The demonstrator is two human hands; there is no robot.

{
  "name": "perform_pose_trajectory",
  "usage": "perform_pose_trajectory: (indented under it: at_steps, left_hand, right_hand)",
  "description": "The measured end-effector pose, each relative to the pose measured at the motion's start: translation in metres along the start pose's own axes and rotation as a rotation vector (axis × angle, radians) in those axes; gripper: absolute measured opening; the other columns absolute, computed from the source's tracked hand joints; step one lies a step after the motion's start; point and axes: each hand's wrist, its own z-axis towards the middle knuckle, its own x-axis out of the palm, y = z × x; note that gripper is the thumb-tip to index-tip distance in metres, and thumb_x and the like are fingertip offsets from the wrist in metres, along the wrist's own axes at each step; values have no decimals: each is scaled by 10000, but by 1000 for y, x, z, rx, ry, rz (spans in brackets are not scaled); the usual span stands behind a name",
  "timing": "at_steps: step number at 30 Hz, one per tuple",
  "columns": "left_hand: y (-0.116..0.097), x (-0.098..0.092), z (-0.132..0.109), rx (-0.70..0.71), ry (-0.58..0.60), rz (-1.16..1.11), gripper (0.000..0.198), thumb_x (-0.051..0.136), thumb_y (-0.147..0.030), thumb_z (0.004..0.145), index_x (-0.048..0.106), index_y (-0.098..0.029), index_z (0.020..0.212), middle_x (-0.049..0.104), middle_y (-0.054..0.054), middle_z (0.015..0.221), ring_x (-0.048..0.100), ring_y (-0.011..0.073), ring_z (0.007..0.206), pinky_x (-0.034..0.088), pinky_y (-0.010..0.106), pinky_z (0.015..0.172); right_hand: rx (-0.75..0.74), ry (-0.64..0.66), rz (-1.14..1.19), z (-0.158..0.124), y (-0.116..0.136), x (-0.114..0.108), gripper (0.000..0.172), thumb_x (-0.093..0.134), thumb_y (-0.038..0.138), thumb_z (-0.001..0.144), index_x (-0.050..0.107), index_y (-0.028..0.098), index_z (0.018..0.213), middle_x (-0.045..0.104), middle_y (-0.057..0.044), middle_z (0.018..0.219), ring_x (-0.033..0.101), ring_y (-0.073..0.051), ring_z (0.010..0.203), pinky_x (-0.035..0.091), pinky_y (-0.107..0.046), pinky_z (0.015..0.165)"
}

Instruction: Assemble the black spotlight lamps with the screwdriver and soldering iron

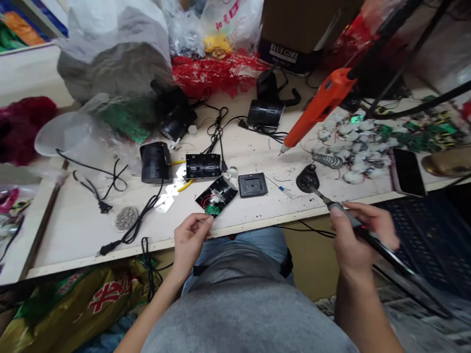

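"BLUE GIRL" label (287, 51) sits beyond the soldering iron (371, 238).

Live from an electronics workshop bench (91, 235): just past my right hand (355, 235) sit green circuit boards (415, 139) and a coiled soldering-iron stand (327, 161), with black plastic housings (155, 163) beyond my left hand (189, 240).

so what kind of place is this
Probably an electronics repair or salvage workbench: a soldering iron in hand, a brass-wool tip cleaner, and a heap of green circuit boards.
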Motion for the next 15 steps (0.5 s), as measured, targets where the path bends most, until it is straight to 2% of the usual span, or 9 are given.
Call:
perform_pose_trajectory:
  at_steps: [2, 6, 10, 15]
  left_hand:
    - [-3, 1, 0, -4, 2, 11, 316, 799, -450, 612, 716, -163, 712, 560, -38, 465, 493, 88, 437, 407, 189, 446]
    - [-6, 0, -1, -4, 9, 24, 330, 807, -457, 609, 722, -158, 720, 569, -29, 478, 491, 91, 444, 406, 194, 446]
    - [-6, 0, -1, -17, 21, 8, 330, 804, -459, 614, 718, -157, 716, 553, -34, 468, 474, 89, 430, 387, 197, 432]
    - [-4, 0, 1, -15, 39, -12, 312, 797, -449, 626, 712, -162, 712, 545, -44, 455, 468, 84, 416, 377, 196, 425]
  right_hand:
    - [30, -51, -19, 1, -1, 13, 311, 720, 482, 777, 703, 176, 829, 659, -11, 683, 582, -150, 567, 465, -293, 575]
    - [34, -8, -45, 7, -19, 35, 278, 689, 446, 794, 714, 169, 810, 699, -44, 676, 621, -172, 591, 490, -299, 594]
    - [-54, 75, -48, 8, -36, 43, 275, 678, 437, 826, 721, 166, 842, 715, -51, 683, 626, -164, 575, 502, -290, 593]
    - [-95, 72, -68, 7, -45, 46, 283, 675, 452, 843, 717, 172, 853, 710, -44, 686, 618, -157, 555, 502, -287, 583]
